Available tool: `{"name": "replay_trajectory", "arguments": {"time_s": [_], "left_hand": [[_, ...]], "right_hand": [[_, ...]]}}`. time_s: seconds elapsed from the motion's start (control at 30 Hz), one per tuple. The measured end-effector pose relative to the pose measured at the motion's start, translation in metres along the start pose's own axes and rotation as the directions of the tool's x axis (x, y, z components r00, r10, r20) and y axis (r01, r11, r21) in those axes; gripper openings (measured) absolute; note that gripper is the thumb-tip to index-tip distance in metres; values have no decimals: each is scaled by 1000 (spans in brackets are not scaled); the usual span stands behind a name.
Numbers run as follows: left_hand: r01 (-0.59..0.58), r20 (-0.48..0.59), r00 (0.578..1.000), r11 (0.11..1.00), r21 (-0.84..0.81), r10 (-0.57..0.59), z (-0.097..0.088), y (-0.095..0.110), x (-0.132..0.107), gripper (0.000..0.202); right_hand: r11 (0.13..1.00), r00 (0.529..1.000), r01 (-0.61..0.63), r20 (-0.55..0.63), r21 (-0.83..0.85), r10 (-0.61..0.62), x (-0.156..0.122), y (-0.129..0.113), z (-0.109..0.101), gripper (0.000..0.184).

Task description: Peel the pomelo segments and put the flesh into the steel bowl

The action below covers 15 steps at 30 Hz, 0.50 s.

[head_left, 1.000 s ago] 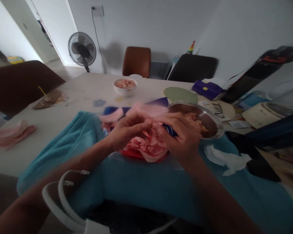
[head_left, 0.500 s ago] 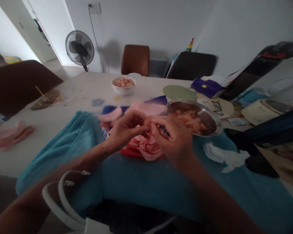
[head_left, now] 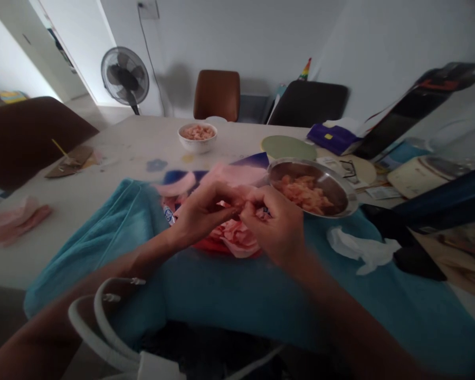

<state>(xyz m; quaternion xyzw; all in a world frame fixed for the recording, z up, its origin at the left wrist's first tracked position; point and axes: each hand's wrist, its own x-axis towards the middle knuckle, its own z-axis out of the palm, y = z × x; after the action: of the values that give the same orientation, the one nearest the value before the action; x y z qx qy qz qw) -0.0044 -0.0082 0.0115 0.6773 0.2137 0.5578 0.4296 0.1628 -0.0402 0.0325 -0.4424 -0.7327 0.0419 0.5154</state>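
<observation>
My left hand [head_left: 206, 211] and my right hand [head_left: 277, 221] meet fingertip to fingertip in front of me. Both pinch at a small pinkish piece, mostly hidden by the fingers, whose kind I cannot make out. Just under them lies a heap of crumpled thin pink sheets [head_left: 241, 243], with red material [head_left: 208, 245] showing below it. A steel bowl [head_left: 354, 200], close on the far side of my right hand, holds pale orange-pink pieces [head_left: 304, 192] that look like raw meat.
Farther back stands a white bowl [head_left: 198, 146] of similar pieces. A teal towel [head_left: 134, 211] covers the near table edge, with a crumpled white tissue [head_left: 360, 250] on it. Pink cloth-like material [head_left: 16, 221] lies left. A green round mat [head_left: 288, 148] and purple packet [head_left: 332, 138] are behind the steel bowl.
The fingertips have drawn closer around the small piece, so less of it shows. My right hand has shifted slightly left. The whole view has shifted a little.
</observation>
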Motion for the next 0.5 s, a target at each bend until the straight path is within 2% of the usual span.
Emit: {"name": "replay_trajectory", "arguments": {"time_s": [0.13,0.2,0.33,0.5], "left_hand": [[133,48,991,983,-126,-128,-2,3,2,21],[160,59,987,974,-162,-152,-3,4,3,23],[100,30,995,992,-81,-98,-3,3,2,19],[6,-15,1000,995,103,-5,-3,1,1,14]], "right_hand": [[981,992,-108,88,161,94,6,2,-5,10],[964,982,-163,127,212,138,8,2,-7,10],[953,972,-198,169,229,161,9,4,-9,9],[984,984,-87,167,158,60,9,7,-12,13]]}}
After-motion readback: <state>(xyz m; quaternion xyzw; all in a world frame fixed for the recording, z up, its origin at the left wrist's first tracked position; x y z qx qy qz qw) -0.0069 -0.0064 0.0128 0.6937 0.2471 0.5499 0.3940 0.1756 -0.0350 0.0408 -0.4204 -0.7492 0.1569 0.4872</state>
